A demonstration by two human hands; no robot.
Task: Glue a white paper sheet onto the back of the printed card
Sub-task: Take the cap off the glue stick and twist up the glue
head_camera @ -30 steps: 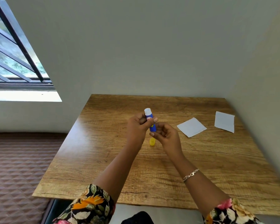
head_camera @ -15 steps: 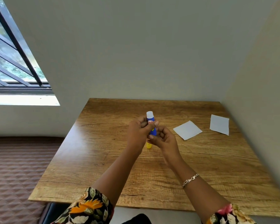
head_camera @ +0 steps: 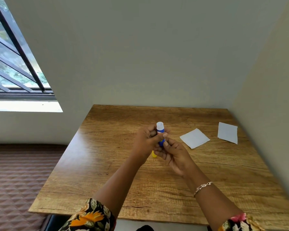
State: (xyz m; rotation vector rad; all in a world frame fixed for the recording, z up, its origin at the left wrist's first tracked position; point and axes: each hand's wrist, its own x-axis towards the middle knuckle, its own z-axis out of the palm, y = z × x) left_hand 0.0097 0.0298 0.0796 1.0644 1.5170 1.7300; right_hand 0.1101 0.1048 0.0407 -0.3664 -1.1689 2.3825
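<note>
Two hands on the glue stick, both papers untouched

Two white squares lie flat on the wooden table (head_camera: pixel 107 164), right of the hands and well apart from them: a nearer white sheet (head_camera: pixel 194 138) and a farther white sheet (head_camera: pixel 227 132) close to the right wall. Neither shows print from here, so cannot tell which is the printed card face down and which is the blank sheet.

Left hand (head_camera: pixel 146 140) is wrapped around the upper body of the blue glue stick (head_camera: pixel 160 134), thumb across its label, held upright above table centre. Right hand (head_camera: pixel 173 153) has its fingertips pinched on the lower part of the tube, likely twisting the base. White open top faces up; no glue clearly visible rising out. A yellow piece (head_camera: pixel 153 154), probably the cap, shows just below the hands; cannot tell if it rests on the table or is held.

Risks, judged: over-twisting pushes out too much glue, which snaps or smears; gluing the wrong face if the card's side isn't checked; light sheets sliding or creasing under the stick if not held down; loose cap rolling away.

Containers: only the glue tube, contents not visible.
</note>
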